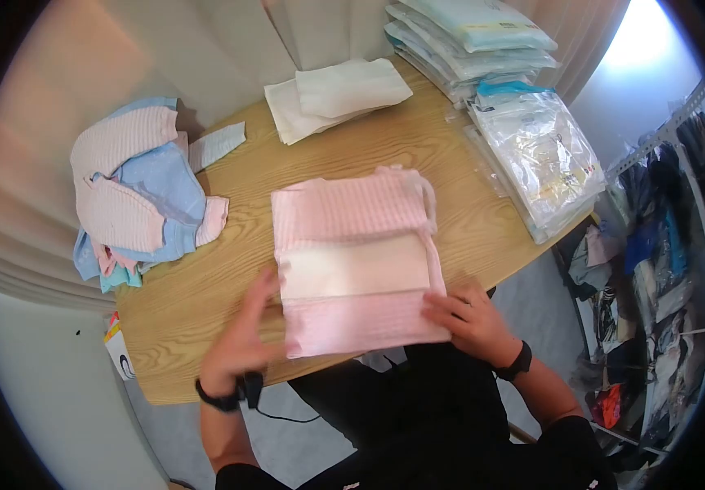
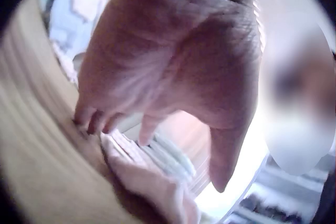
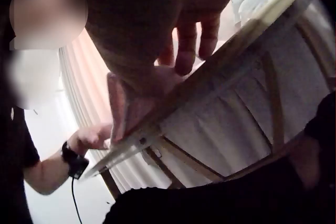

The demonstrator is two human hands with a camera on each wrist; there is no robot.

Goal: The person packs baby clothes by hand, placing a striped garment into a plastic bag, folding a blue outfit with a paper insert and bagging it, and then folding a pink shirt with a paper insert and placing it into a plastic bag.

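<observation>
A pink ribbed garment (image 1: 352,318), folded into a near-square, lies at the table's front edge. Across its middle runs a smooth cream-coloured band, and a narrow loop of cloth sticks out at its upper right. My left hand (image 1: 242,339) is beside the garment's left edge, thumb spread away from the fingers; the left wrist view shows its bare palm (image 2: 163,61). At the lower right corner, the fingers of my right hand (image 1: 477,320) rest on the cloth. From the right wrist, these fingers (image 3: 186,50) hang loosely over the table edge area.
Pink and blue clothes (image 1: 144,184) lie heaped at the left. Folded white cloths (image 1: 340,94) sit at the back. Clear-bagged packets (image 1: 536,155) and a taller stack of packets (image 1: 475,37) occupy the right. A rack of bagged items (image 1: 655,269) stands beyond the table.
</observation>
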